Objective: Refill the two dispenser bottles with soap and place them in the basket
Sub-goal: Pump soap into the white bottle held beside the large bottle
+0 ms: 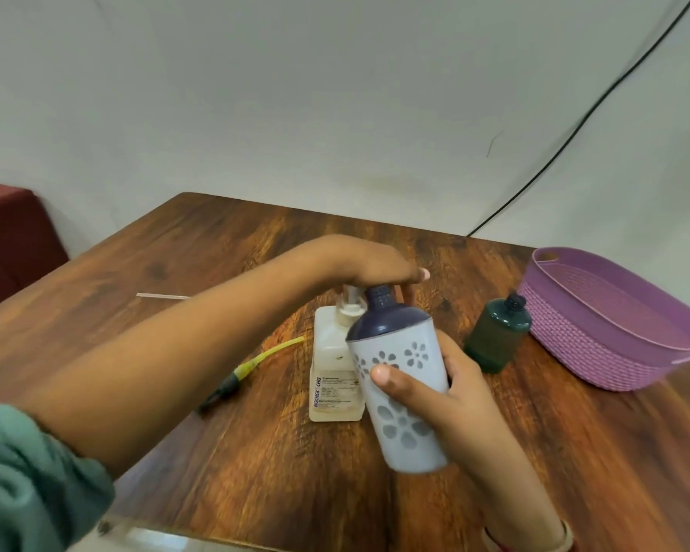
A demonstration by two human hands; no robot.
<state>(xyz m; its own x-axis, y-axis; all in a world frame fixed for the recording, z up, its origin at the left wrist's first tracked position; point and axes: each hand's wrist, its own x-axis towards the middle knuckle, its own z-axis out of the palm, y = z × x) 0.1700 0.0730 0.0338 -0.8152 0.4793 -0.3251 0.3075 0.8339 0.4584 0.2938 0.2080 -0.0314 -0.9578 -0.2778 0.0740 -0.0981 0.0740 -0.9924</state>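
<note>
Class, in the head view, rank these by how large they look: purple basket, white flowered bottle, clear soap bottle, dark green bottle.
1. purple basket
2. white flowered bottle, though raised nearer the camera, so unsure against the next
3. clear soap bottle, partly hidden
4. dark green bottle

Only one legible item: brand on white label (pixel 335 390) of translucent soap bottle (pixel 337 352), bold blue caps set vertically along label's left edge, read bottom to top: "BIOCHEX CHG". Tiny mark btwn the two words, too small to tell. Rest of label: several lines of fine print, blurred, illegible.
</note>
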